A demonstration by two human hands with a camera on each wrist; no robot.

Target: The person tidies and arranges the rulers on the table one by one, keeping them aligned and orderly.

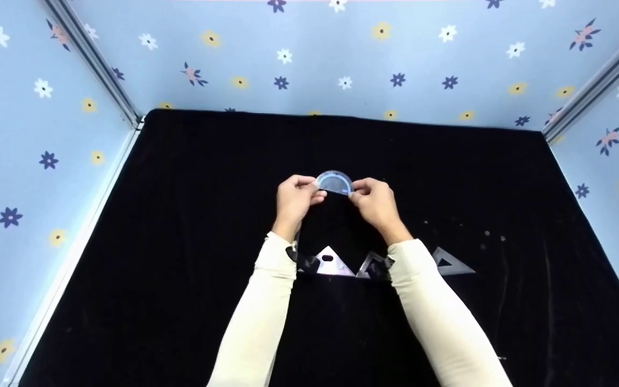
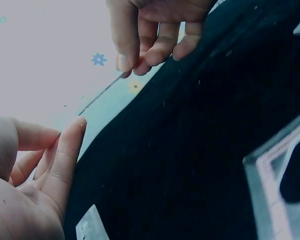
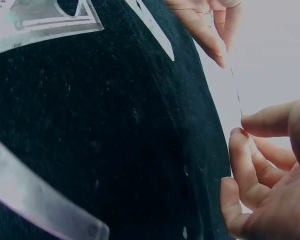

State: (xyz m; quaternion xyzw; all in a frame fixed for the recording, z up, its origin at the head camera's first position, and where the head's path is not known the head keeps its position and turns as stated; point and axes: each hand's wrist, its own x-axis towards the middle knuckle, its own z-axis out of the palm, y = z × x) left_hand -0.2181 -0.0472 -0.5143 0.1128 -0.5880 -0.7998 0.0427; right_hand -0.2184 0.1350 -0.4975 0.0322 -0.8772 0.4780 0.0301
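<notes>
A clear half-round protractor (image 1: 335,183) with a blue scale is held up between both hands, flat edge toward the body. My left hand (image 1: 294,201) pinches its left end between thumb and fingers. The right end is pinched by my right hand (image 1: 376,204). In the left wrist view the protractor (image 2: 101,93) appears edge-on as a thin line, and it looks just as thin in the right wrist view. Below the hands lie a clear set square (image 1: 342,266) with an oval hole and a second triangular set square (image 1: 452,264); another clear piece (image 1: 364,267) is partly hidden by the right wrist.
Black cloth (image 1: 207,215) covers the table. Flower-patterned panels (image 1: 336,59) rise behind it and at both sides, with metal posts (image 1: 94,59) at the corners. In the right wrist view, a clear strip-like piece (image 3: 40,195) lies at the lower left.
</notes>
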